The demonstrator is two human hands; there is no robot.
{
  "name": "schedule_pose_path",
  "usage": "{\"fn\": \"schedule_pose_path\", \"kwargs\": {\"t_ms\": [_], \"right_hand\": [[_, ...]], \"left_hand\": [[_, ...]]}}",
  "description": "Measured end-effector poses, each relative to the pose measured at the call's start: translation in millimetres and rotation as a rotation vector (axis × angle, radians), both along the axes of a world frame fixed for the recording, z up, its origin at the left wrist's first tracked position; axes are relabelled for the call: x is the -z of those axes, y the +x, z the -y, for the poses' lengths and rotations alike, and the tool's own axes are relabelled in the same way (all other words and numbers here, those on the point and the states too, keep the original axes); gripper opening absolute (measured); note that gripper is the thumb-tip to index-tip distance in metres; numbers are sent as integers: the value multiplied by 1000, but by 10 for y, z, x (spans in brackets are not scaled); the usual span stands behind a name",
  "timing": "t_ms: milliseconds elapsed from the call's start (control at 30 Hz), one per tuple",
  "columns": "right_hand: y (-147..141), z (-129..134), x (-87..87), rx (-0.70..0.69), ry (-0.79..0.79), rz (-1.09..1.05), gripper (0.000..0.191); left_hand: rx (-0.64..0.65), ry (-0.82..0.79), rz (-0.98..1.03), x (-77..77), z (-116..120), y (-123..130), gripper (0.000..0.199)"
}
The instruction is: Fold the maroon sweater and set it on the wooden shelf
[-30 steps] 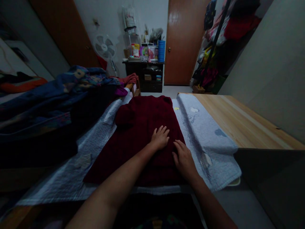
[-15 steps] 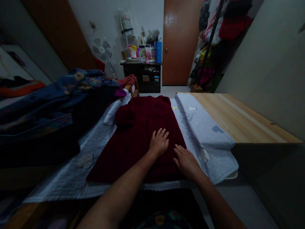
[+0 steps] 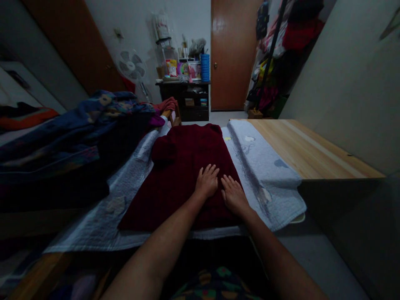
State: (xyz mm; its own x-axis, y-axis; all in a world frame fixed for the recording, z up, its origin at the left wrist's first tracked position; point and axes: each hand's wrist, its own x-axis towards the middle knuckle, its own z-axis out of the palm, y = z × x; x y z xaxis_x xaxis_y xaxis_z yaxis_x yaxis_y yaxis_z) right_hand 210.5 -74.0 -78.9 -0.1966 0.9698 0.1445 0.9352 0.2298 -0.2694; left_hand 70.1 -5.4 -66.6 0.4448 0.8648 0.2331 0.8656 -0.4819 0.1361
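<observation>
A dark red garment [image 3: 184, 166] lies spread out on a pale quilted cover [image 3: 265, 166], its one visible sleeve folded in at the left. My left hand [image 3: 207, 181] rests flat on the garment, right of its middle, fingers stretched out. Close beside it on the right, my right hand [image 3: 234, 195] also lies flat on the cloth, fingers extended. Neither hand grips anything. A small gap of red cloth shows between the two hands.
Heaped clothes [image 3: 103, 121] lie along the left side. A wooden board [image 3: 312, 146] adjoins the cover on the right. Farther back stand a fan [image 3: 133, 66], a dark cabinet [image 3: 184, 102] holding several items, and a brown door [image 3: 231, 58]. Clothes hang at the back right [image 3: 300, 37].
My right hand has slid forward and left across the garment, nearer my left hand. My left hand stays about where it was on the cloth. The view has shifted slightly.
</observation>
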Motion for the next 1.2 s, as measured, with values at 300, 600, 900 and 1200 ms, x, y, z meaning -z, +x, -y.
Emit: {"fn": "schedule_pose_path", "kwargs": {"t_ms": [300, 600, 900, 1200], "right_hand": [[14, 300, -141, 27, -59, 105, 54], [40, 285, -59, 27, -29, 107, 55], [33, 286, -50, 33, -20, 95, 54], [52, 277, -40, 14, -16, 102, 53]], "left_hand": [[-7, 41, 42, 3, 16, 13, 45], [-6, 65, 89, 24, 9, 17, 44], [-4, 82, 121, 29, 15, 12, 43], [-5, 98, 132, 34, 20, 8, 44]]}}
